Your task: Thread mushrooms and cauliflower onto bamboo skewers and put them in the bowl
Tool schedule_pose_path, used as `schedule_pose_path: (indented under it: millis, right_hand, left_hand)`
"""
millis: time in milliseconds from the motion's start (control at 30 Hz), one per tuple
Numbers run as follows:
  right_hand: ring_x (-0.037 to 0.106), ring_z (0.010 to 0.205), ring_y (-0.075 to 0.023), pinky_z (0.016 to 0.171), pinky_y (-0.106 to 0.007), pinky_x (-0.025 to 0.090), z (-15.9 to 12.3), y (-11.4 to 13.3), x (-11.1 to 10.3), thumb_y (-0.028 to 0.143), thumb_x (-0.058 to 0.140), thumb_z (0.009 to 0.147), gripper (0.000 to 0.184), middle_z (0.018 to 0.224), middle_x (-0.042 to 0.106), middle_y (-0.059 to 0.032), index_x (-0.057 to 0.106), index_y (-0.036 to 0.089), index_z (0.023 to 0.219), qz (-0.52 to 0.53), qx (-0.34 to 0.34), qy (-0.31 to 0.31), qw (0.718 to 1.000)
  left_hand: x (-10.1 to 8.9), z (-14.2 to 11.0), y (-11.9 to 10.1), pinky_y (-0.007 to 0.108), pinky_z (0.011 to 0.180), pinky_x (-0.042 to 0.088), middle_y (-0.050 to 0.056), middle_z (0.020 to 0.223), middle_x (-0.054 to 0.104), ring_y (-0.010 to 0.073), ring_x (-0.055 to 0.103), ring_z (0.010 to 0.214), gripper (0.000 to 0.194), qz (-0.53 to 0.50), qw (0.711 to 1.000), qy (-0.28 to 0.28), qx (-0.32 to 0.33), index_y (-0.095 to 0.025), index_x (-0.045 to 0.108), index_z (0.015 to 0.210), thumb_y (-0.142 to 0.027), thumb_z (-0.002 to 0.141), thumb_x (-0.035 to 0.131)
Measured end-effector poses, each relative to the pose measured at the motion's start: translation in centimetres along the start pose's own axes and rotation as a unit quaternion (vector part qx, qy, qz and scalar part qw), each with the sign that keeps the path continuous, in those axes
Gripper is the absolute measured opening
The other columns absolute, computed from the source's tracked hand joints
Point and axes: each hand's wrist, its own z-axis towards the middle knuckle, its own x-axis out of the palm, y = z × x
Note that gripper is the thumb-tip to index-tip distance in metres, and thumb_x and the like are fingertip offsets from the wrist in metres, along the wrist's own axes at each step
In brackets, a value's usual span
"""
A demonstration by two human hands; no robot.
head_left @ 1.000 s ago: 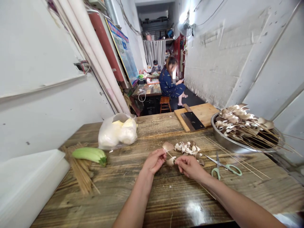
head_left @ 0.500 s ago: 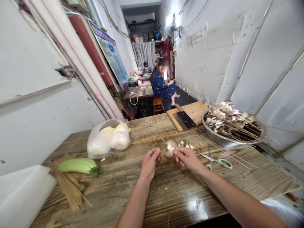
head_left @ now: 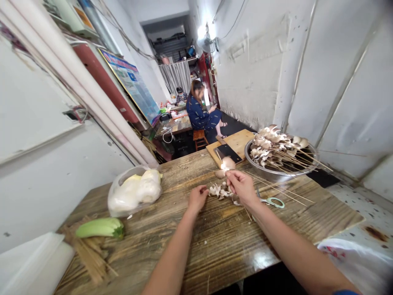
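My right hand is closed on a mushroom skewer, a thin wooden stick with grey-brown oyster mushroom pieces threaded on it. The skewer is raised above the table and its tip shows past the mushrooms. My left hand is low over the table, fingers curved and a little apart, at the left edge of a small pile of loose oyster mushrooms. Whether its fingertips touch a piece is hard to see. Scissors with pale green handles lie partly hidden behind my right wrist.
A steel basin of mushroom skewers stands at right, beside bare sticks. Behind are a cutting board and cleaver. At left lie a bagged vegetable, a green gourd and a stick bundle. A person sits beyond.
My right hand has lifted the mushroom skewer up and away from me. My left hand has come to the loose mushrooms, its fingers less tightly closed. The view has shifted right.
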Motion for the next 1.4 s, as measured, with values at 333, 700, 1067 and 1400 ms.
schedule_pose_path:
  millis: [333,700,1067,1400]
  right_hand:
    - [0.032,0.034,-0.0047,0.034,-0.019,0.021,0.0,-1.1,0.4,0.045,0.057,0.073,0.031,0.047,0.049,0.0046,0.054,0.017,0.06,0.0,0.012,0.035,0.999]
    - [0.035,0.036,-0.0066,0.039,-0.02,0.026,-2.8,-2.3,2.2,0.04,0.051,0.081,0.034,0.043,0.044,0.0053,0.051,0.018,0.054,-0.15,0.023,0.193,0.969]
    - [0.035,0.039,-0.0068,0.04,-0.02,0.027,-4.2,-4.1,2.8,0.039,0.049,0.084,0.032,0.049,0.05,0.0041,0.054,0.017,0.061,-0.194,0.042,0.256,0.946]
    - [0.04,0.041,-0.0089,0.043,-0.022,0.029,-4.6,-4.6,2.8,0.037,0.048,0.084,0.028,0.05,0.052,0.0036,0.057,0.018,0.065,-0.246,0.047,0.29,0.924]
  left_hand:
    - [-1.0,2.4,-3.0,0.021,0.053,0.035,-0.002,0.047,0.056,0.0114,0.049,0.049,0.007,0.08,0.982,0.173,-0.007,-0.016,0.065,0.058,-0.018,0.054,0.07]
    - [-5.7,-2.3,-1.3,0.026,0.067,0.048,0.005,0.075,0.066,0.014,0.061,0.069,0.034,-0.208,0.977,-0.049,-0.001,-0.014,0.061,0.086,-0.035,0.062,0.072]
    - [-6.1,-3.1,0.2,0.021,0.062,0.044,0.0,0.07,0.063,0.0092,0.059,0.063,0.044,-0.396,0.911,-0.077,-0.082,-0.016,0.054,0.097,-0.019,0.058,0.075]
    - [-5.8,-3.1,0.4,0.022,0.07,0.048,0.005,0.075,0.065,0.011,0.061,0.073,0.02,-0.462,0.875,-0.004,-0.146,-0.011,0.06,0.073,-0.01,0.059,0.073]
